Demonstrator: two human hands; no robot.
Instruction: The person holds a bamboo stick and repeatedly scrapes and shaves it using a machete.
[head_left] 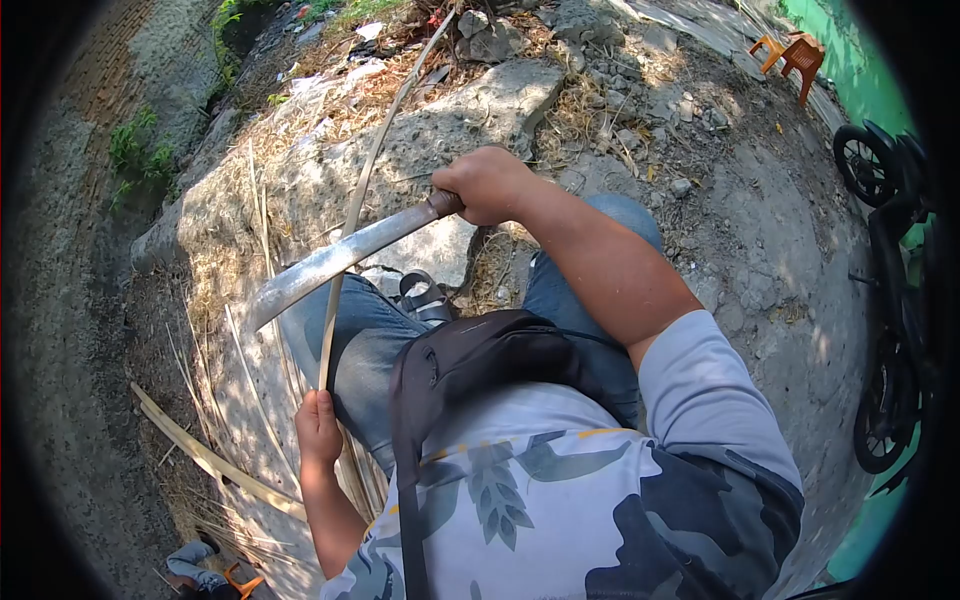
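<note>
— "Two hands are noted. What is held?"

— "A long pale strip (372,150) is pinched in the left hand (320,425), its fingers (311,408) closed. The handle (445,204) of a curved blade (330,262) is gripped in the right hand (490,185), fingers wrapped shut."

— "And the governing relation?"

— "From the left fingers, the strip is run forward and slightly rightward, its long axis pointed away from the body. It is crossed by the blade ahead of the left fingers and leftward of the right; the crossing is judged slightly nearer the right hand. Whether contact is made cannot be told."

— "The surface?"

— "Rough, uneven ground (740,230) is recorded, with a broken concrete slab (500,100) forward of the right fingers. Loose strips (225,467) are scattered leftward of the left fingers."

— "Room?"

— "The strip is passed beside the left knee (360,335), so little sideways clearance is judged there. Chairs (803,60) and a motorcycle (885,235) are sited well apart, rightward of the right fingers."
</note>
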